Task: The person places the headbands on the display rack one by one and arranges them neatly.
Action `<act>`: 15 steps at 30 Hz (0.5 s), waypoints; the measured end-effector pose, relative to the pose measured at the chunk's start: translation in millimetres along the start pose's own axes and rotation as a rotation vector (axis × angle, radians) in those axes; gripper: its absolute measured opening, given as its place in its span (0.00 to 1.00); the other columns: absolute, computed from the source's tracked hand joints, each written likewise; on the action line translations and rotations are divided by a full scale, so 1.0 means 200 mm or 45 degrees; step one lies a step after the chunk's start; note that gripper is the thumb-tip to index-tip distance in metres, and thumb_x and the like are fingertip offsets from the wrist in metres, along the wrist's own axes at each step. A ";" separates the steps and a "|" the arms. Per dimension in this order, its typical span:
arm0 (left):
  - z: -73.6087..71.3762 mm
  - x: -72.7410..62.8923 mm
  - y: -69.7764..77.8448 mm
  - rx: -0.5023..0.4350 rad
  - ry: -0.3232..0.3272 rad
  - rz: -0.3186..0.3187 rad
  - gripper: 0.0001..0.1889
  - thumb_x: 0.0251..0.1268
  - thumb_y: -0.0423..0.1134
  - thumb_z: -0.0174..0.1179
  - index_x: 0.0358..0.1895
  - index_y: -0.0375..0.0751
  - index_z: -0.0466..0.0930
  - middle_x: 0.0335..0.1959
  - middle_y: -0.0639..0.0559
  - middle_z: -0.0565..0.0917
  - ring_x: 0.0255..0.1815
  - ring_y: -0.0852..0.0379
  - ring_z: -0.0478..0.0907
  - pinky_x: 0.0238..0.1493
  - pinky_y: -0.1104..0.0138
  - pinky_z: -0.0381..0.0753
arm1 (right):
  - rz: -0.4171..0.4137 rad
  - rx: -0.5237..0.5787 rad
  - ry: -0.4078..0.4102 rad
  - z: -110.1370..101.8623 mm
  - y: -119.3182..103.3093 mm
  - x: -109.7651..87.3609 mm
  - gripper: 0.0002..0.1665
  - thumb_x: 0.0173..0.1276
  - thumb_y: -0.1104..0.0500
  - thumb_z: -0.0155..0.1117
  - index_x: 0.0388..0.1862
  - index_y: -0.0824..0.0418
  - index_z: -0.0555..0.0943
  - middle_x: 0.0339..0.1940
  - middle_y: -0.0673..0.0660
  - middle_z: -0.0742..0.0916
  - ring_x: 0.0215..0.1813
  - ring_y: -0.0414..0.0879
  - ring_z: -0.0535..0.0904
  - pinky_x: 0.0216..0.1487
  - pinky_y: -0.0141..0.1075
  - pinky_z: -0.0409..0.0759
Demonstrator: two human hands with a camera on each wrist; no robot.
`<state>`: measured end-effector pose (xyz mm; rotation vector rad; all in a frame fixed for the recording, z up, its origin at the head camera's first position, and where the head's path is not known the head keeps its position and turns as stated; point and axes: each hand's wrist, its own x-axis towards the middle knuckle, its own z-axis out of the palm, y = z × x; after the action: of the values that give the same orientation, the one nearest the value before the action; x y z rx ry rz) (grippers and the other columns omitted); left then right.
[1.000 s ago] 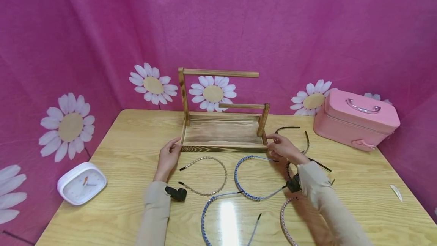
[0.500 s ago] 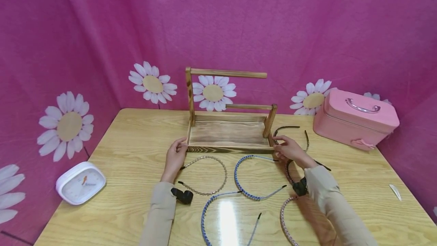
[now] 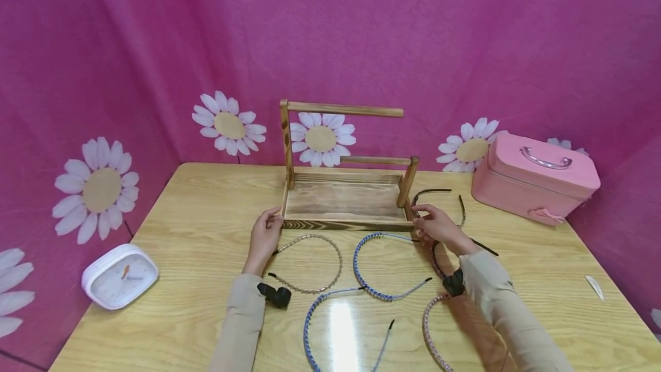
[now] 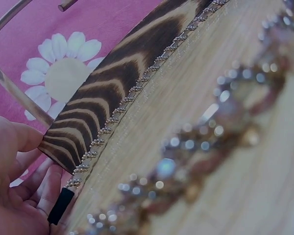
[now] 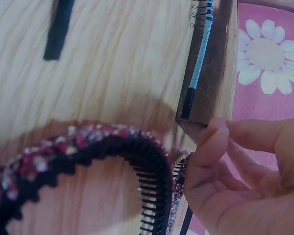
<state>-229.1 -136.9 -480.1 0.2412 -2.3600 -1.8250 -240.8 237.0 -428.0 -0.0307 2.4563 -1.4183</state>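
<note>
Nearest, a blue headband (image 3: pixel 306 326) and a pink headband (image 3: pixel 427 326) lie on the surface (image 3: pixel 217 200). Past them, the left hand (image 3: pixel 264 241) and the right hand (image 3: pixel 440 228) hold the two front corners of a wooden rack (image 3: pixel 346 225), each with thumb and fingers pinched on the wood. The rack sits near the middle of the surface's far edge, and its long side runs left to right along that edge. Its tall bar points right and its low bar points left. It has slid right since one second ago. The right wrist view shows black teeth under a gem headband (image 5: pixel 95 136), too small to see from the head.
</note>
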 end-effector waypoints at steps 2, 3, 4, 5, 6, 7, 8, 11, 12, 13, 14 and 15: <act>0.00 0.00 -0.01 0.005 0.007 -0.008 0.18 0.72 0.33 0.50 0.62 0.34 0.75 0.52 0.35 0.79 0.50 0.47 0.76 0.49 0.66 0.71 | -0.009 0.012 -0.003 0.00 0.01 -0.02 0.28 0.76 0.67 0.45 0.72 0.74 0.57 0.41 0.64 0.81 0.29 0.40 0.75 0.30 0.35 0.76; 0.01 0.00 -0.01 0.007 0.010 -0.011 0.18 0.72 0.32 0.50 0.62 0.34 0.75 0.52 0.35 0.80 0.50 0.47 0.76 0.49 0.67 0.71 | -0.014 0.020 -0.001 0.00 0.01 -0.02 0.28 0.76 0.67 0.45 0.72 0.74 0.57 0.42 0.66 0.81 0.29 0.40 0.76 0.31 0.35 0.76; 0.01 0.00 -0.01 0.012 0.012 -0.011 0.18 0.72 0.32 0.50 0.62 0.34 0.75 0.52 0.35 0.80 0.50 0.47 0.76 0.49 0.67 0.71 | -0.019 0.023 0.002 -0.01 0.02 -0.03 0.28 0.76 0.67 0.45 0.72 0.74 0.57 0.44 0.67 0.81 0.30 0.41 0.76 0.31 0.36 0.77; 0.01 0.00 -0.01 0.017 0.011 -0.015 0.19 0.72 0.32 0.50 0.63 0.35 0.74 0.52 0.36 0.80 0.50 0.48 0.76 0.49 0.67 0.71 | -0.027 0.024 0.009 -0.01 0.02 -0.04 0.28 0.76 0.67 0.45 0.72 0.74 0.57 0.45 0.69 0.81 0.30 0.41 0.76 0.32 0.36 0.77; 0.01 0.00 -0.01 0.017 0.011 -0.017 0.19 0.72 0.32 0.49 0.63 0.35 0.74 0.52 0.36 0.80 0.50 0.48 0.76 0.49 0.67 0.71 | -0.039 0.017 0.021 -0.02 0.03 -0.05 0.28 0.76 0.67 0.45 0.72 0.74 0.57 0.46 0.70 0.80 0.31 0.41 0.77 0.32 0.36 0.78; 0.01 0.01 -0.01 0.026 0.010 -0.011 0.19 0.73 0.32 0.49 0.63 0.35 0.74 0.52 0.36 0.80 0.51 0.48 0.76 0.50 0.66 0.71 | -0.060 -0.010 0.044 -0.03 0.03 -0.06 0.28 0.76 0.67 0.45 0.71 0.75 0.58 0.47 0.72 0.80 0.31 0.42 0.77 0.33 0.36 0.78; 0.01 0.01 -0.01 0.028 0.010 -0.003 0.19 0.73 0.32 0.49 0.64 0.35 0.74 0.52 0.36 0.79 0.51 0.47 0.76 0.50 0.66 0.71 | -0.083 -0.043 0.069 -0.04 0.04 -0.06 0.27 0.75 0.68 0.46 0.71 0.75 0.59 0.47 0.73 0.80 0.32 0.42 0.77 0.33 0.36 0.78; 0.00 0.01 -0.01 0.027 0.007 0.003 0.19 0.73 0.32 0.49 0.64 0.35 0.74 0.52 0.35 0.79 0.51 0.47 0.75 0.52 0.65 0.71 | -0.139 -0.209 0.153 -0.08 0.05 -0.07 0.25 0.74 0.67 0.49 0.68 0.74 0.65 0.47 0.75 0.81 0.32 0.45 0.80 0.32 0.35 0.77; 0.00 0.01 -0.01 0.026 0.011 0.006 0.19 0.73 0.33 0.49 0.63 0.35 0.74 0.52 0.35 0.79 0.50 0.47 0.75 0.52 0.65 0.71 | -0.164 -0.279 0.181 -0.09 0.06 -0.06 0.24 0.73 0.68 0.50 0.66 0.74 0.67 0.46 0.75 0.82 0.32 0.47 0.81 0.31 0.35 0.77; 0.00 0.01 -0.01 0.024 0.011 0.004 0.19 0.73 0.33 0.50 0.63 0.35 0.75 0.52 0.35 0.79 0.50 0.47 0.75 0.52 0.65 0.71 | -0.184 -0.363 0.206 -0.11 0.06 -0.06 0.23 0.72 0.68 0.52 0.64 0.74 0.69 0.45 0.75 0.82 0.32 0.48 0.81 0.30 0.34 0.76; 0.01 0.01 -0.01 0.022 0.010 0.002 0.19 0.73 0.33 0.50 0.63 0.35 0.75 0.52 0.35 0.79 0.50 0.47 0.75 0.52 0.65 0.71 | -0.201 -0.430 0.214 -0.12 0.07 -0.06 0.22 0.71 0.67 0.53 0.62 0.74 0.71 0.44 0.74 0.83 0.31 0.49 0.81 0.30 0.35 0.75; 0.01 0.00 -0.01 0.024 0.007 0.002 0.19 0.73 0.33 0.50 0.63 0.35 0.74 0.52 0.35 0.79 0.50 0.48 0.75 0.52 0.65 0.71 | -0.225 -0.499 0.223 -0.14 0.08 -0.05 0.20 0.70 0.68 0.55 0.60 0.74 0.73 0.42 0.74 0.84 0.30 0.50 0.81 0.29 0.35 0.75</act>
<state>-230.2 -136.0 -481.8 0.2463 -2.3740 -1.8004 -236.0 270.7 -426.7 -0.2222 2.9052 -1.0152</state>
